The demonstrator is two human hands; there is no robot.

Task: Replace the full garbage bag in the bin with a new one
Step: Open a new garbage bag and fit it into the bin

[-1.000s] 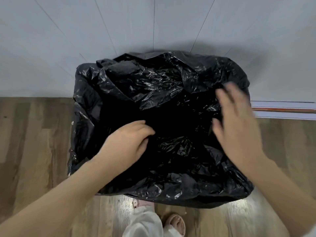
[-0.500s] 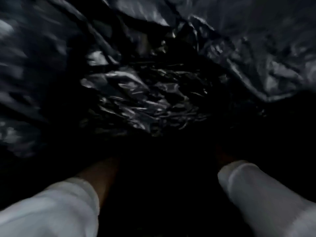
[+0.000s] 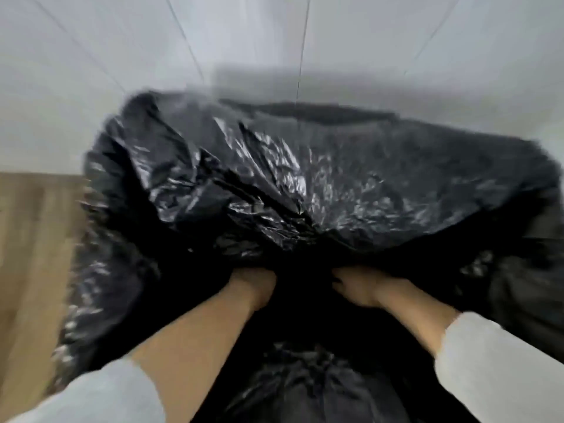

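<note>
A shiny black garbage bag (image 3: pixel 274 178) fills most of the head view, crumpled and blurred by motion. It covers the bin completely, so no part of the bin shows. My left hand (image 3: pixel 253 286) and my right hand (image 3: pixel 358 286) reach into the dark middle of the bag, side by side and a little apart. The fingers of both hands disappear under a fold of black plastic. Whether they grip the plastic or press on it cannot be told. Pale sleeves cover both forearms near the bottom edge.
A pale panelled wall (image 3: pixel 274 41) stands right behind the bag. A strip of wooden floor (image 3: pixel 33 254) shows at the left. The bag spreads to the right edge of the view.
A second ago both hands hovered above the bag top; then the camera dipped close into the bag. Now the view has lifted and both hands are buried in the plastic.
</note>
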